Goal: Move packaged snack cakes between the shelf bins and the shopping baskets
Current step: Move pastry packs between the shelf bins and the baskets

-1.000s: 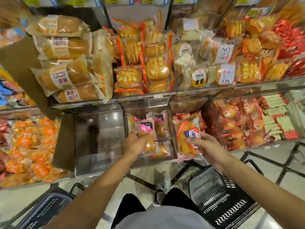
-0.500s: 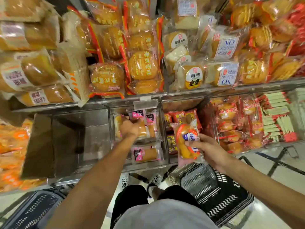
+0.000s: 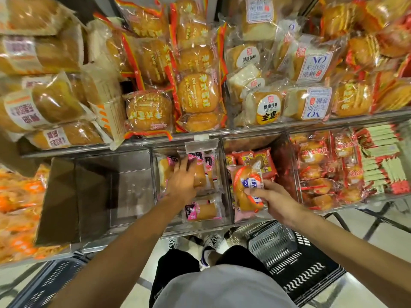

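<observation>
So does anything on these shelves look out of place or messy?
Yes. One clear bin on the lower shelf holds no packages, while its neighbours do. A brown cardboard sheet leans at its left. On the upper shelf, the bread packs lie tumbled at mixed angles.

The middle bin of the lower shelf is taken as landmark. In it, snack cakes are laid, with the left hand set upon them. To its right, another cake is held by the right hand. Below it, one basket is placed right, another left.
</observation>
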